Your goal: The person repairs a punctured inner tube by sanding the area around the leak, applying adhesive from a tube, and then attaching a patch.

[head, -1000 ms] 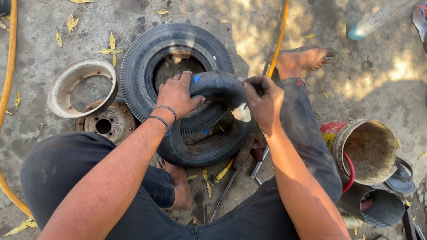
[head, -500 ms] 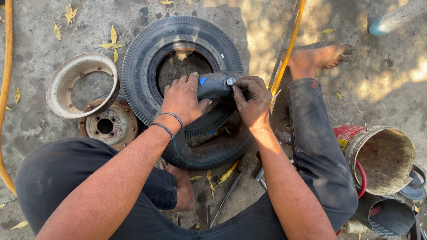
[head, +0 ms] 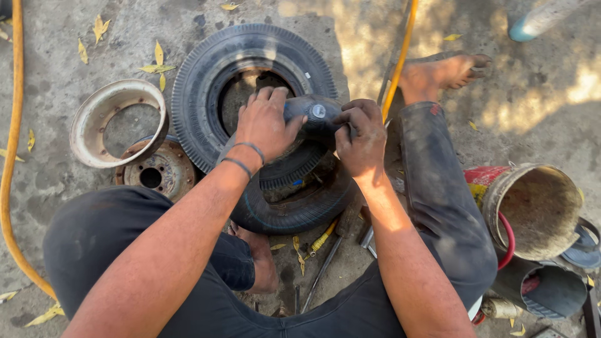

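Head view: a black rubber inner tube (head: 294, 209) with a small round pale patch (head: 318, 111) on its top fold is gripped by both hands; the left hand (head: 266, 122) clasps the fold from the left, the right hand (head: 362, 136) pinches it from the right, closer together than half a second ago; the tube lies over a ribbed black tyre (head: 250, 62) on the concrete floor (head: 50, 181); beside it a pale steel rim (head: 113, 122), a rusty hub (head: 156, 172), a yellow hose (head: 12, 156), a dusty bucket (head: 538, 209).
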The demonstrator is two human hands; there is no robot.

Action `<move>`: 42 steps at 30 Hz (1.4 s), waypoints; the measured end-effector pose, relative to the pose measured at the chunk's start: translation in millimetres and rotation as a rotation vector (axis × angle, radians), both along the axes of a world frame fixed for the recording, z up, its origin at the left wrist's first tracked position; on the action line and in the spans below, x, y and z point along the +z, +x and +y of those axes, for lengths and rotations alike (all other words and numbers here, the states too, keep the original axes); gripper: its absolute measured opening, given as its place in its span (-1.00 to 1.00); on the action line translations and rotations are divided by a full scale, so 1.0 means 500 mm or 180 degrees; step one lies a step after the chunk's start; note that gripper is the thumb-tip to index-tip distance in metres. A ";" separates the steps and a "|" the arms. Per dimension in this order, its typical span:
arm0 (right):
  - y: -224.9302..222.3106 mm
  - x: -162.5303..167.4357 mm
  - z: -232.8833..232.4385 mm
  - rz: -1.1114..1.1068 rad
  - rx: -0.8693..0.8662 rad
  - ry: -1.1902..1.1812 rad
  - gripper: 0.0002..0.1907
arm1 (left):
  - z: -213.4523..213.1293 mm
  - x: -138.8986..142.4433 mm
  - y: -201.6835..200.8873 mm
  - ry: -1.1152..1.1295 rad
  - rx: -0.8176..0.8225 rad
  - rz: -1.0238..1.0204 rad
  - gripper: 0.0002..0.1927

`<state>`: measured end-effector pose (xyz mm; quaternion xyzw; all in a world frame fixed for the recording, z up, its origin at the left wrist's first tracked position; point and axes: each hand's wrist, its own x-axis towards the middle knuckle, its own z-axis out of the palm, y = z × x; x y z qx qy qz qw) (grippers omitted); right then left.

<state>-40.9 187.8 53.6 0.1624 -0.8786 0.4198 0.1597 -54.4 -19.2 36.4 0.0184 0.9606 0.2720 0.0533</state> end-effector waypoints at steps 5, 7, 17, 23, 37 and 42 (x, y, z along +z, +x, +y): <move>0.070 0.086 0.062 -0.0587 -0.0160 -0.0260 -0.89 | 0.064 -0.003 -0.076 -0.0149 -0.0132 -0.0285 -0.44; 0.119 0.104 0.086 -0.1050 -0.0274 -0.0137 -0.88 | 0.078 -0.007 -0.088 -0.0321 -0.0169 -0.0900 -0.44; 0.181 -0.037 0.117 -0.1729 0.0470 0.0037 -0.79 | 0.049 0.010 -0.054 -0.0262 -0.0321 -0.0820 -0.54; 0.175 -0.081 0.104 -0.2035 0.0544 0.0475 -0.70 | 0.045 0.044 -0.006 -0.0049 -0.0386 -0.0474 -0.70; 0.177 -0.102 0.084 -0.1932 0.0355 0.0140 -0.65 | 0.021 0.049 0.030 0.0162 -0.0927 -0.0373 -0.73; 0.172 -0.106 0.089 -0.1499 0.0353 0.0220 -0.69 | 0.045 0.042 0.044 -0.0083 -0.0875 -0.0042 -0.72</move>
